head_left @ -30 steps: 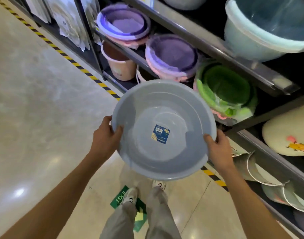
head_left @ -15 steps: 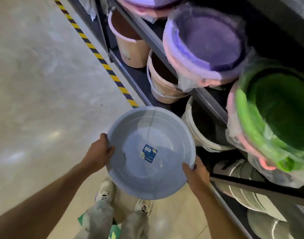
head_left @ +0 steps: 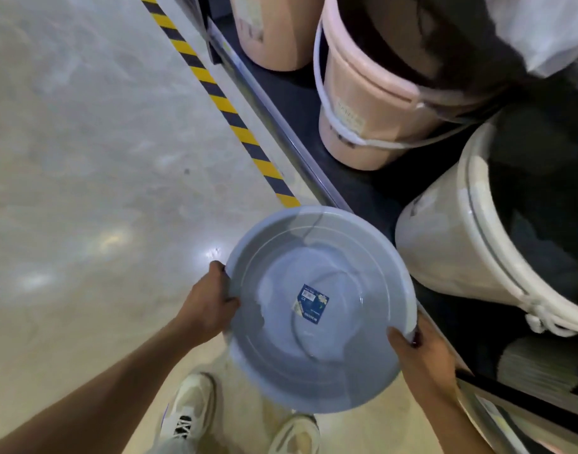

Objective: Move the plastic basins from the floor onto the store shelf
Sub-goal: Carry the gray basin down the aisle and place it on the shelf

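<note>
1. Because the pale blue basin [head_left: 318,309] was held in the air by its rim alone, one hand on each side, a slip looked like the main risk: smooth plastic pinched only at two edge points could tilt and drop to the floor [head_left: 84,158] if either grip loosened.
2. The lowest shelf [head_left: 356,188] on the right was crowded with a pink bucket [head_left: 366,103] and a white bucket [head_left: 461,244], so the basin's far-right rim, already near the white bucket, could knock it on the way in.
3. The shelf's metal front edge ran just beside the basin and could catch its underside if it went in too low.
4. The left hand [head_left: 209,306] gripped the left rim, thumb [head_left: 220,268] curled over the lip, the other fingers hidden beneath.
5. The right hand [head_left: 425,358] gripped the near-right rim, its fingers [head_left: 415,337] wrapped over the edge.
6. The basin sat between both hands, open side up, a blue sticker [head_left: 310,303] in its bottom, above the person's shoes [head_left: 189,407] and partly over the shelf edge.
</note>
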Demonstrator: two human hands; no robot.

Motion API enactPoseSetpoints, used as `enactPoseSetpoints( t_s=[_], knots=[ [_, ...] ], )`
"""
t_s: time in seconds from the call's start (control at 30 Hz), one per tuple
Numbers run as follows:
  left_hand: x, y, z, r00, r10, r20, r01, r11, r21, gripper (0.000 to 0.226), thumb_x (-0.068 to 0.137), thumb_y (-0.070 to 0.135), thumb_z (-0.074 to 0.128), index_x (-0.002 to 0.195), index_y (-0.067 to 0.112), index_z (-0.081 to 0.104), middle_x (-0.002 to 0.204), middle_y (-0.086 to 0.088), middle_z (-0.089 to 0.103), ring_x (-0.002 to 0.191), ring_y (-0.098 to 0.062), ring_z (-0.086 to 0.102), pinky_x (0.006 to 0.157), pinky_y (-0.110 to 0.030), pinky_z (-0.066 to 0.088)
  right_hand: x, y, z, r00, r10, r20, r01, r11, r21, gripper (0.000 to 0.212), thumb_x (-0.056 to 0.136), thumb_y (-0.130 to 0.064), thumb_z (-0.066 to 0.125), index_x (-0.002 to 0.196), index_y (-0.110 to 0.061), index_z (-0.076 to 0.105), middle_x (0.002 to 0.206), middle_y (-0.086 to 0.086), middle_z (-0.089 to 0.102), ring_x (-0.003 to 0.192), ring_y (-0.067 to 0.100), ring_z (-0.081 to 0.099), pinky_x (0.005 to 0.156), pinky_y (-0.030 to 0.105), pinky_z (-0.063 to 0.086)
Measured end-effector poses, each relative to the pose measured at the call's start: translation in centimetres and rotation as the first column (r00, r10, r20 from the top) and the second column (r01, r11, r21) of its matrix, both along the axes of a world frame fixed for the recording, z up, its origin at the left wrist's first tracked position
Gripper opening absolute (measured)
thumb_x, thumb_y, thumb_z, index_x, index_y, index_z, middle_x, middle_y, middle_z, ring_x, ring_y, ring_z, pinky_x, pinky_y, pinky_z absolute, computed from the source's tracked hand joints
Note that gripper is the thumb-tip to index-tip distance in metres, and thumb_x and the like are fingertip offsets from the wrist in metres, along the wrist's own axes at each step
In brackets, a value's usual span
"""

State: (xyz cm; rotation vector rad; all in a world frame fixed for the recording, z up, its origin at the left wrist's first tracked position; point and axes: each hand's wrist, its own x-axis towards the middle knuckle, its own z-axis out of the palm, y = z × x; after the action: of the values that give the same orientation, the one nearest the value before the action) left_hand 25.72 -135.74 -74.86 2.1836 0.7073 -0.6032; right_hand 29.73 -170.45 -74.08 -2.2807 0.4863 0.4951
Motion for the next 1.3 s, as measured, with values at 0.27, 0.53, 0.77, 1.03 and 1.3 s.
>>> enactPoseSetpoints(
  t_s=[0.27, 0.53, 0.77, 1.03, 1.3],
  knots=[
    [1.6, -0.5, -6.1, 0.999, -0.037, 0.016, 0.037, 0.999, -0.013, 0.043, 0.080, 0.009, 0.074, 0.098, 0.011, 0.034, 0.084, 0.003, 0.049, 0.076, -0.025, 0.051, 0.052, -0.028, 0.034, 2.6, -0.1, -7.1, 0.995, -0.068, -0.073, 0.065, 0.997, -0.042, 0.032, 0.083, -0.021, 0.073, 0.113, -0.027, 0.063, 0.089, -0.009, 0.072, 0.083, 0.021, 0.068, 0.062, 0.030, 0.050],
    [0.3, -1.5, -9.0, 0.999, -0.009, 0.033, 0.008, 1.000, 0.007, 0.044, 0.082, 0.006, 0.070, 0.093, 0.018, 0.030, 0.082, 0.003, 0.050, 0.068, -0.009, 0.049, 0.049, -0.026, 0.033, 1.9, 0.0, -9.2, 0.994, -0.100, -0.042, 0.098, 0.995, -0.033, 0.045, 0.085, -0.008, 0.069, 0.117, -0.031, 0.048, 0.097, -0.003, 0.065, 0.090, 0.029, 0.062, 0.072, 0.040, 0.051],
    [-2.6, -1.9, -8.8, 1.000, 0.009, 0.006, -0.009, 1.000, 0.000, 0.047, 0.081, 0.006, 0.073, 0.091, 0.019, 0.029, 0.080, 0.003, 0.050, 0.065, -0.011, 0.047, 0.048, -0.025, 0.031, 0.5, 0.4, -8.6, 0.994, -0.070, -0.087, 0.064, 0.996, -0.069, 0.043, 0.087, -0.006, 0.065, 0.117, -0.027, 0.045, 0.101, 0.009, 0.064, 0.090, 0.037, 0.060, 0.074, 0.046, 0.051],
    [-2.4, -1.8, -9.4, 0.998, 0.011, -0.061, -0.012, 1.000, -0.015, 0.044, 0.082, 0.008, 0.072, 0.091, 0.019, 0.030, 0.081, 0.003, 0.049, 0.066, -0.011, 0.045, 0.050, -0.025, 0.031, 0.9, 0.4, -8.5, 0.991, -0.048, -0.123, 0.041, 0.998, -0.057, 0.042, 0.089, -0.003, 0.066, 0.122, -0.022, 0.048, 0.104, 0.010, 0.063, 0.089, 0.034, 0.059, 0.067, 0.036, 0.050],
    [-2.3, -1.9, -11.0, 0.995, 0.011, -0.102, -0.009, 1.000, 0.016, 0.046, 0.082, 0.011, 0.075, 0.098, 0.019, 0.033, 0.083, 0.013, 0.042, 0.069, -0.007, 0.043, 0.052, -0.017, 0.029, 0.5, 0.8, -10.1, 0.987, -0.042, -0.152, 0.031, 0.997, -0.075, 0.045, 0.089, -0.005, 0.068, 0.127, -0.022, 0.048, 0.099, 0.001, 0.056, 0.092, 0.030, 0.058, 0.078, 0.050, 0.057]
  ],
)
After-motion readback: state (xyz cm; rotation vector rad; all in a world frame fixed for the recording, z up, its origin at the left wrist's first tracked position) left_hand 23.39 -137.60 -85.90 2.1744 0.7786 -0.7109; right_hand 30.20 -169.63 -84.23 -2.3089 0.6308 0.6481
